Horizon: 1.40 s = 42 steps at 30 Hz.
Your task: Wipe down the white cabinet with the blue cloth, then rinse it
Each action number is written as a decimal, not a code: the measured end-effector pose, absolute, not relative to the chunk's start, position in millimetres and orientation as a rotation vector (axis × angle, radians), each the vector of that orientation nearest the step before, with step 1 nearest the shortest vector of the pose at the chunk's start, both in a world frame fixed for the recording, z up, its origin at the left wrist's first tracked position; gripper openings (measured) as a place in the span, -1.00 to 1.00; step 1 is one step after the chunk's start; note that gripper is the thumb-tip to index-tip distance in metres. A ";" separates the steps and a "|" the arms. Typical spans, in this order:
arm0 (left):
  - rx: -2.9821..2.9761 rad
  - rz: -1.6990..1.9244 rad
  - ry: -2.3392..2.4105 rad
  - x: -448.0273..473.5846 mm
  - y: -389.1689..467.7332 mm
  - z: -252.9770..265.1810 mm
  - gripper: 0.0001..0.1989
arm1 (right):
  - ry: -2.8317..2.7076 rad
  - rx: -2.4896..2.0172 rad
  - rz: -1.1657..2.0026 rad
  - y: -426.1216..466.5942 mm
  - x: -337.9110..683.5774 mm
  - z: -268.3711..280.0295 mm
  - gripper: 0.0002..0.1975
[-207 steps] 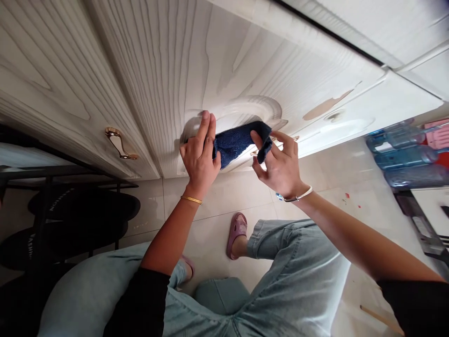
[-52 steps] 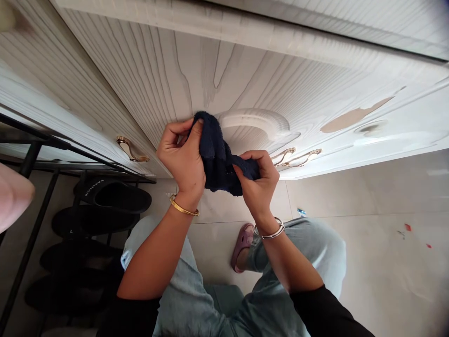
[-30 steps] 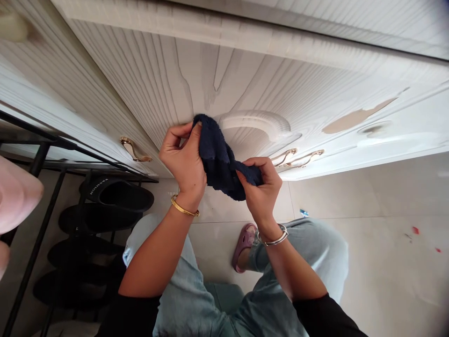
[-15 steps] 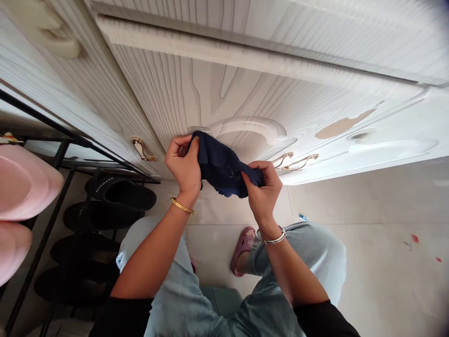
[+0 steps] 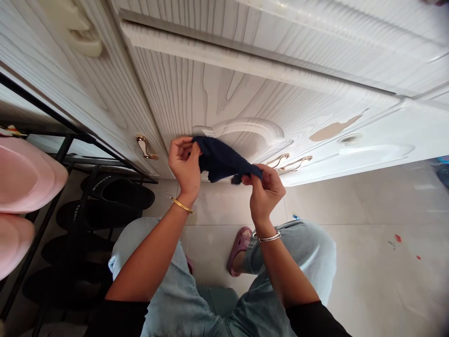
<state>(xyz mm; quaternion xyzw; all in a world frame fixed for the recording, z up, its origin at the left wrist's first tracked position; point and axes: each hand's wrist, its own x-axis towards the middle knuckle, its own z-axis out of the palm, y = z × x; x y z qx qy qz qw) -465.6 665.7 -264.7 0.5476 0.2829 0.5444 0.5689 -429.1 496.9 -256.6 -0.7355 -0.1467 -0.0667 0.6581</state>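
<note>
A dark navy cloth (image 5: 222, 159) with ragged lower edges is stretched between my two hands, in front of the white wood-grain cabinet door (image 5: 182, 89). My left hand (image 5: 185, 164) pinches its upper left corner between thumb and fingers. At the cloth's right end, my right hand (image 5: 265, 189) grips the edge, a little lower than the left. The cloth hangs in folds between them, and a small piece dangles near my right fingers. Whether it touches the door behind, I cannot tell.
Left of me stands a black metal rack (image 5: 66, 145) holding pink shoes (image 5: 30, 175) and several black slippers (image 5: 121, 191). Gold handles (image 5: 145, 147) stick out from the cabinet. My knees flank a stool (image 5: 217, 299); small red scraps (image 5: 398, 238) lie on the tiled floor.
The cloth has been pulled tauter and its lower part has swung up and folded, so less of its face shows. Both hands keep their hold. The view has shifted slightly.
</note>
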 end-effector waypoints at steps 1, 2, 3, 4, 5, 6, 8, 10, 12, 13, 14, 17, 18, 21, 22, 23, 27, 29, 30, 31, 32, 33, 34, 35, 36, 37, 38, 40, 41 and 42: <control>1.286 1.276 0.657 -462.5 664.3 -263.9 -0.67 | -0.366 -1.653 -0.215 500.5 -430.2 -256.5 -0.84; 1.286 1.277 0.652 -458.8 662.5 -263.0 -0.69 | -0.415 -1.655 -0.293 504.3 -429.4 -255.6 -0.81; 1.286 1.284 0.658 -454.5 659.9 -262.0 -0.71 | -0.478 -1.673 -0.373 508.0 -426.6 -254.0 -0.76; 1.288 1.298 0.676 -449.8 656.7 -261.1 -0.74 | -0.556 -1.706 -0.442 511.5 -421.8 -252.0 -0.69; 1.288 1.317 0.702 -444.9 652.8 -260.0 -0.76 | -0.645 -1.750 -0.495 514.6 -415.5 -249.8 -0.62; 1.283 1.341 0.734 -440.1 648.4 -258.9 -0.79 | -0.739 -1.802 -0.531 517.4 -408.0 -247.8 -0.56; 1.250 1.384 0.788 -431.9 639.7 -256.1 -0.81 | -0.894 -1.907 -0.580 522.8 -392.7 -244.9 -0.50; 1.201 1.396 0.806 -427.1 633.6 -253.6 -0.82 | -0.999 -1.997 -0.613 530.1 -381.1 -244.6 -0.50; 1.182 1.372 0.799 -426.7 632.2 -252.9 -0.80 | -1.136 -2.049 -0.595 541.1 -376.6 -247.2 -0.50; 1.185 1.356 0.790 -428.1 633.3 -253.9 -0.80 | -1.219 -2.068 -0.559 547.5 -377.1 -249.5 -0.49; 1.186 1.345 0.781 -430.2 635.2 -256.2 -0.81 | -1.303 -2.081 -0.515 553.8 -379.0 -252.5 -0.47; 1.114 1.335 0.807 -437.8 641.6 -271.0 -0.79 | -1.551 -2.137 -0.336 567.2 -388.9 -263.7 -0.48; 1.055 1.321 0.852 -439.8 642.3 -277.8 -0.77 | -1.638 -2.163 -0.274 568.7 -392.1 -267.2 -0.48; 0.933 1.234 1.004 -442.7 636.7 -296.4 -0.76 | -1.868 -2.212 -0.161 566.8 -397.7 -270.9 -0.48; 0.950 1.224 1.025 -442.8 632.6 -300.0 -0.80 | -1.894 -2.214 -0.166 565.3 -397.7 -268.7 -0.48; 1.004 1.230 1.018 -442.7 627.8 -301.6 -0.86 | -1.888 -2.210 -0.179 563.9 -396.7 -264.6 -0.48; 1.386 1.380 0.814 -441.9 613.1 -292.2 -0.69 | -1.693 -2.134 -0.205 554.5 -382.6 -242.9 -0.47; 1.580 1.440 0.714 -442.0 612.0 -284.3 -0.57 | -1.595 -2.136 -0.262 542.9 -371.3 -238.6 -0.48; 1.690 1.436 0.653 -442.2 612.8 -280.8 -0.56 | -1.547 -2.164 -0.339 535.1 -365.4 -239.6 -0.47; 1.813 1.399 0.566 -442.4 614.3 -277.9 -0.56 | -1.486 -2.204 -0.434 526.6 -359.7 -242.3 -0.45; 1.940 1.338 0.458 -442.6 616.3 -275.6 -0.55 | -1.419 -2.245 -0.528 518.2 -354.2 -246.6 -0.43; 2.058 1.263 0.349 -443.0 618.9 -274.1 -0.53 | -1.356 -2.275 -0.600 510.9 -349.2 -251.8 -0.39; 2.160 1.180 0.259 -443.6 622.0 -273.2 -0.51 | -1.306 -2.294 -0.638 505.4 -344.7 -257.4 -0.36; 2.237 1.108 0.204 -444.5 625.9 -273.2 -0.50 | -1.275 -2.300 -0.643 502.4 -341.0 -262.7 -0.32; 2.288 1.061 0.186 -445.6 630.4 -274.2 -0.50 | -1.266 -2.299 -0.625 502.4 -338.3 -267.4 -0.27; 2.319 1.032 0.198 -446.8 635.6 -276.2 -0.50 | -1.273 -2.299 -0.595 505.3 -336.7 -271.0 -0.23; 2.338 1.009 0.230 -448.1 641.2 -279.3 -0.50 | -1.292 -2.304 -0.561 510.5 -336.3 -273.2 -0.20; 2.340 0.962 0.317 -449.6 652.1 -288.5 -0.52 | -1.342 -2.318 -0.483 525.3 -339.2 -274.1 -0.21; 2.324 0.936 0.366 -449.3 656.7 -294.6 -0.53 | -1.379 -2.320 -0.440 533.1 -341.9 -273.3 -0.25; 2.298 0.911 0.416 -447.8 660.5 -301.8 -0.54 | -1.417 -2.316 -0.396 540.3 -345.1 -272.1 -0.30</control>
